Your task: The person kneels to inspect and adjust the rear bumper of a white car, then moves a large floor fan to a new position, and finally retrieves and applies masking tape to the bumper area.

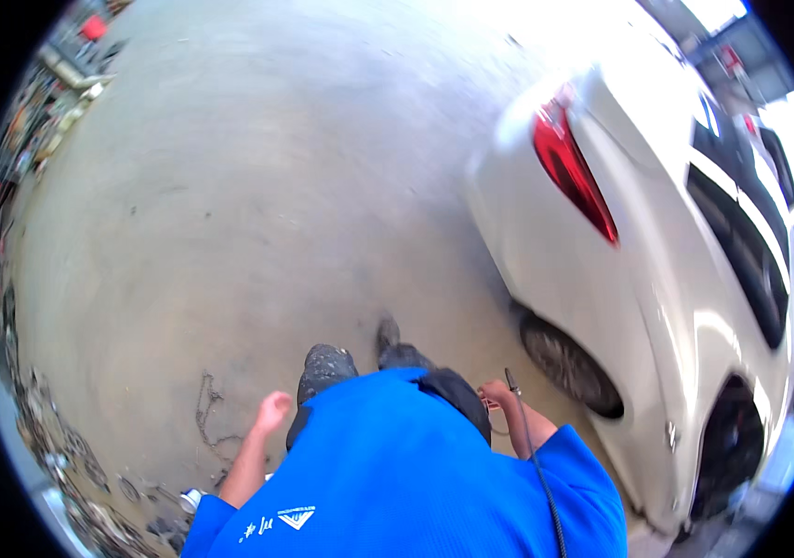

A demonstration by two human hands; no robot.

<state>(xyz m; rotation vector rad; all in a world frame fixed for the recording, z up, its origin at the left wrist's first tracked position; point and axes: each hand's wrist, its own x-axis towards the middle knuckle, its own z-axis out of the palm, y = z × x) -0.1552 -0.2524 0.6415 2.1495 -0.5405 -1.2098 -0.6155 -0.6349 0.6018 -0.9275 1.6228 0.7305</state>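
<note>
My left hand (pixel 273 410) hangs beside my left leg, with nothing visible in it; its fingers are loosely bent and slightly blurred. At my right hip my right hand (pixel 496 392) is closed, its fingers partly hidden, and what it holds cannot be made out. A dark braided cord or hose (pixel 538 465) with a stiff tip runs down over my right forearm and the blue shirt (pixel 397 465). The tip ends right by that hand. A thin loop shows just below the fingers.
To my right stands a white car (pixel 592 307) with a red tail light (pixel 572 172) and a dark rear wheel (pixel 569 365). A chain (pixel 206 409) lies on the concrete floor (pixel 230 232) at my left. Piled metal parts (pixel 62 446) line the left edge.
</note>
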